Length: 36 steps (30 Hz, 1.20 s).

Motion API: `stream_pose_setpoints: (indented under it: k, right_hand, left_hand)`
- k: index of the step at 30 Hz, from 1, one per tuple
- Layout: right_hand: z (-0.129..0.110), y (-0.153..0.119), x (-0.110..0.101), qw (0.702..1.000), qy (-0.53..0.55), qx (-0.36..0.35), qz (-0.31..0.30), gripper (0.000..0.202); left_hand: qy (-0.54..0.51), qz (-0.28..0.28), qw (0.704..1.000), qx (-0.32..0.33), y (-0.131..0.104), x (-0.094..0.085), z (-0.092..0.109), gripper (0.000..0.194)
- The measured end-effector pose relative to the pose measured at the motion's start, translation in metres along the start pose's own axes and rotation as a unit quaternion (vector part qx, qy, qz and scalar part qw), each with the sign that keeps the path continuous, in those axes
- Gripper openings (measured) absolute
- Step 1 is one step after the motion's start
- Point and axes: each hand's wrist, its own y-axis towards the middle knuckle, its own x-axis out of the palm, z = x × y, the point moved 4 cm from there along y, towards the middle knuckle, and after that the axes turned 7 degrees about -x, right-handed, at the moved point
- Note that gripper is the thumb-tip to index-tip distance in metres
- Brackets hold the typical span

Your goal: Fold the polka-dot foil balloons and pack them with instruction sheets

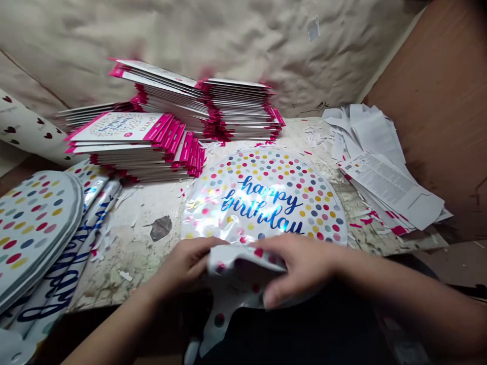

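Observation:
A round foil balloon [266, 187] with coloured dots and blue "happy birthday" lettering lies face up at the table's front edge. Its near part is folded up and its tail hangs below the edge. My left hand [186, 261] grips the left side of the folded part, fingers wrapped over it. On the right side of the fold, my right hand [300, 266] presses with the fingers on top and the thumb below. Some of the fingertips are hidden by the foil.
Stacks of pink-and-white packets [133, 147] stand at the back left. More dotted balloons [34, 223] are piled at the far left. Printed paper sheets [391, 187] lie at the right, beside a brown panel [429, 101]. Paper scraps litter the worn table [144, 253].

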Motion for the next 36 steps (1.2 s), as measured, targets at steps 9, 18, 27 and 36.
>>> stream_pose_setpoints:
  k: [9, 18, 27, 36]
  right_hand:
    - [0.078, -0.128, 0.014, 0.869, -0.397, 0.121, 0.27, 0.056]
    - [0.112, -0.134, -0.023, 0.931, -0.288, 0.039, 0.22, 0.043]
    - [0.149, -0.098, -0.106, 0.902, 0.169, 0.282, 0.281, 0.037]
    - [0.173, -0.076, -0.114, 0.858, 0.085, 0.372, 0.343, 0.032]
  left_hand:
    - [0.062, -0.053, 0.987, 0.136, -0.01, 0.006, -0.019, 0.036]
    - [0.216, -0.027, 0.964, 0.155, -0.019, 0.015, -0.024, 0.057]
    - [-0.115, 0.01, 0.977, -0.179, 0.047, -0.061, -0.065, 0.046]
    - [0.274, 0.194, 0.904, -0.265, 0.083, -0.082, -0.067, 0.042]
